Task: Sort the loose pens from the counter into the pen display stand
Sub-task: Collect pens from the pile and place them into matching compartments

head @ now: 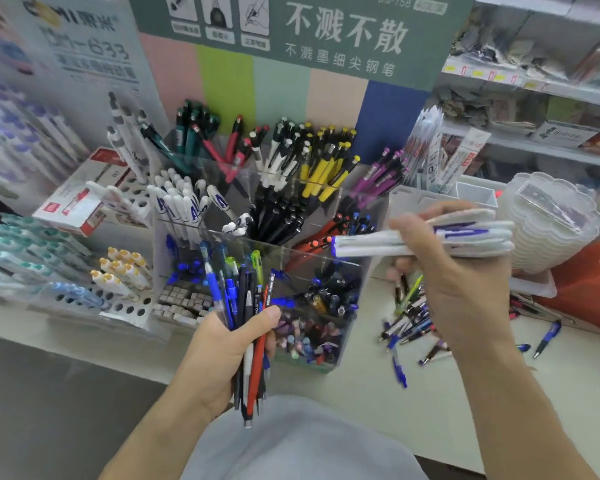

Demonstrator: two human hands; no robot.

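My right hand (440, 258) grips white blue-capped pens (413, 242), long axis horizontal, tips toward the clear acrylic stand (326, 258) at centre frame; left hand (229, 355) clasps mixed pens (246, 306)

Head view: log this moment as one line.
left hand: grips mixed pens | right hand: grips white pens above display stand | loose pens: on counter

The left hand (222, 355) grips mixed pens (246, 306) upright; the right hand (440, 258) holds white pens (395, 242) level over the display stand (326, 258); loose pens (409, 327) lie on the surface (465, 393).
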